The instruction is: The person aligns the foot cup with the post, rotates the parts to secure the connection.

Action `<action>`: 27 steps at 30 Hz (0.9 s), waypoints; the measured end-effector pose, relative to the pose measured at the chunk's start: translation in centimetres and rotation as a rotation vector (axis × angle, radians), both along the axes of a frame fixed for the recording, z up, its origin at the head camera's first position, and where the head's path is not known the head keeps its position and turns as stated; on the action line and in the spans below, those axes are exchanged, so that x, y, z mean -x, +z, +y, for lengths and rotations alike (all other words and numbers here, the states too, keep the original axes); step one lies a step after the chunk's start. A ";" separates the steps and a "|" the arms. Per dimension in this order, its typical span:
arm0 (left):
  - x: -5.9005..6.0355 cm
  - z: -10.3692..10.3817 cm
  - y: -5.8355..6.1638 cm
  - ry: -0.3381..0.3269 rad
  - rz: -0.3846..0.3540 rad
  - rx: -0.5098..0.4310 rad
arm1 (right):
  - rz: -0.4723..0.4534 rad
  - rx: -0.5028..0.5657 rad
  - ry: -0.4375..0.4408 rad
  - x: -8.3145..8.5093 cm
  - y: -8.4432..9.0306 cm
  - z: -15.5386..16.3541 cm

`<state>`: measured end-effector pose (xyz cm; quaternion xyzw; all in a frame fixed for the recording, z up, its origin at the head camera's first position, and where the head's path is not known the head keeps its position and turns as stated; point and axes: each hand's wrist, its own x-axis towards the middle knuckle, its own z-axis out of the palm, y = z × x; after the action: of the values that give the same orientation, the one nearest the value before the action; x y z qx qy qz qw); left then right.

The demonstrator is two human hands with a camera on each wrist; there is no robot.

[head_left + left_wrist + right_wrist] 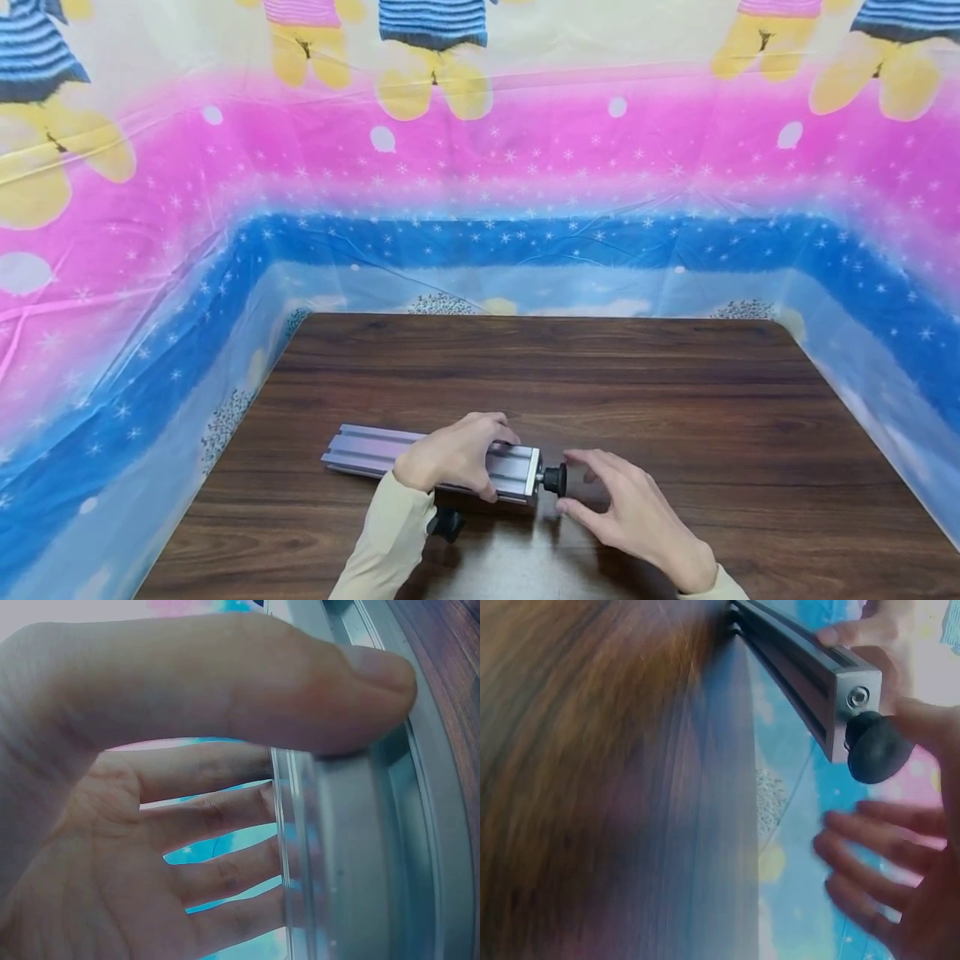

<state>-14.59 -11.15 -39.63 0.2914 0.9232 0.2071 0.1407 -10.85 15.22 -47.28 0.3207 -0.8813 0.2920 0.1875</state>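
Observation:
A silver aluminium profile (371, 446) with grooves along its length lies across the near part of the table. My left hand (457, 454) grips it from above, the thumb (360, 697) on the near side and the fingers over the far side. At the right end is a metal end plate (859, 694) with a screw head, and a black round knob (555, 480) sticks out from it on a short shaft. My right hand (637, 508) is spread around the knob, thumb and fingers apart. Whether the right thumb touches the knob (881, 754), I cannot tell.
The brown wood-grain table (600, 375) carries everything. A second black knob-like piece (446, 525) shows beside the left sleeve, partly hidden. Printed pink and blue cloth (480, 242) hangs around the table's back and sides.

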 end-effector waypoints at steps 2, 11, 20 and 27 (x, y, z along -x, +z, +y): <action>0.0 0.0 0.0 0.008 -0.011 -0.001 | 0.049 0.009 0.056 0.2 0.0 0.2; 0.0 0.0 -0.1 -0.003 -0.002 -0.008 | 0.105 0.026 0.101 0.2 0.0 0.0; -0.1 -0.2 -0.2 -0.044 0.045 -0.005 | -0.044 0.028 0.079 0.1 -0.1 -0.3; -0.2 -0.1 -0.1 -0.018 0.017 -0.007 | -0.008 -0.003 0.046 0.5 -0.1 -0.6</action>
<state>-14.41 -11.27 -39.68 0.3018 0.9210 0.2067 0.1337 -11.39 14.62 -47.36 0.3399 -0.8749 0.2963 0.1766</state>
